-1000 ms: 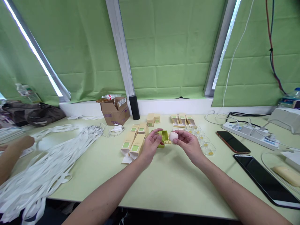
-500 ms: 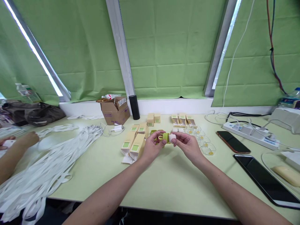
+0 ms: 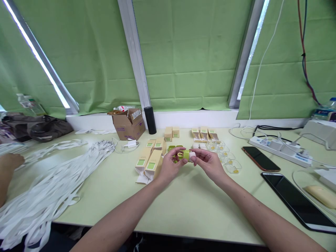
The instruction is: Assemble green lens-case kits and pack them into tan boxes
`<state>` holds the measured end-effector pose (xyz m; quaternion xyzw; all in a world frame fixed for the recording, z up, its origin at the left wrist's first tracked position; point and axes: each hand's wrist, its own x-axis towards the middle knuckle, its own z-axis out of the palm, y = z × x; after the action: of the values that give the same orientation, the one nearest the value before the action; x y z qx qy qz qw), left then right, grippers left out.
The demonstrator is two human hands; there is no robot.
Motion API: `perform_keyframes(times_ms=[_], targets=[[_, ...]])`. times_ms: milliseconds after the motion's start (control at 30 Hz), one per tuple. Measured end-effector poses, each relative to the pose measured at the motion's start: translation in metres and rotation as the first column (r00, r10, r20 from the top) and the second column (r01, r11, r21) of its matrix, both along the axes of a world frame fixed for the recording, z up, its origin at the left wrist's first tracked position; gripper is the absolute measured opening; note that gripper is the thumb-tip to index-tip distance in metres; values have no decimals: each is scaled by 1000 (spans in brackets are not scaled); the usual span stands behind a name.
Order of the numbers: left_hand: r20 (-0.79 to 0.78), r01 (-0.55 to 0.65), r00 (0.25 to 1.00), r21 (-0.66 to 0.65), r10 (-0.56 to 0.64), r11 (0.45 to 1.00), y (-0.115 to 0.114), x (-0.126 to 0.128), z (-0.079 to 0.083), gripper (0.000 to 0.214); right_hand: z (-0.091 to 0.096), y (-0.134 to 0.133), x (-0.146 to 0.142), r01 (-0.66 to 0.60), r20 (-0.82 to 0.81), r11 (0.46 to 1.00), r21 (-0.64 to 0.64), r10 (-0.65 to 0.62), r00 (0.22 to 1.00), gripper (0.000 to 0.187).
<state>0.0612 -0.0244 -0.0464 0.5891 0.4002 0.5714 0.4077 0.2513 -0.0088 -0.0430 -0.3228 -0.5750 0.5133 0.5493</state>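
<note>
Both hands meet above the worktop (image 3: pixel 183 206): the left hand (image 3: pixel 170 165) grips a green clip (image 3: pixel 184 154), and the right hand (image 3: pixel 207 161) pinches a white cap (image 3: pixel 192 154) against it with closed fingers. Joining looks underway; seating calls for a straight push.

Both hands, left hand (image 3: pixel 169 167) and right hand (image 3: pixel 208 163), pinch a green case (image 3: pixel 185 154) with white piece (image 3: pixel 192 155) above the table (image 3: pixel 189 203).

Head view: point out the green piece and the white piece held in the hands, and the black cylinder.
green piece (image 3: pixel 185 154), head view, on its green side.
white piece (image 3: pixel 192 154), head view, on its rounded end.
black cylinder (image 3: pixel 150 120), head view, mid-height on its body.
</note>
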Motion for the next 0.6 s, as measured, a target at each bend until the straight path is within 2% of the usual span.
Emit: perform_keyframes(times_ms=[267,400,600], targets=[[-74,-14,997,32,17,999,-1,0,3,66,-1,-2,-1,22,23,999,34,-22,999,51],[-129,-72,988,86,83,994,-1,0,-1,59,-4,-1,-3,38,18,999,29,-39,999,50],[-202,-79,974,132,104,988,-2,-1,-8,53,-8,-2,-4,28,22,999,40,-29,999,51]])
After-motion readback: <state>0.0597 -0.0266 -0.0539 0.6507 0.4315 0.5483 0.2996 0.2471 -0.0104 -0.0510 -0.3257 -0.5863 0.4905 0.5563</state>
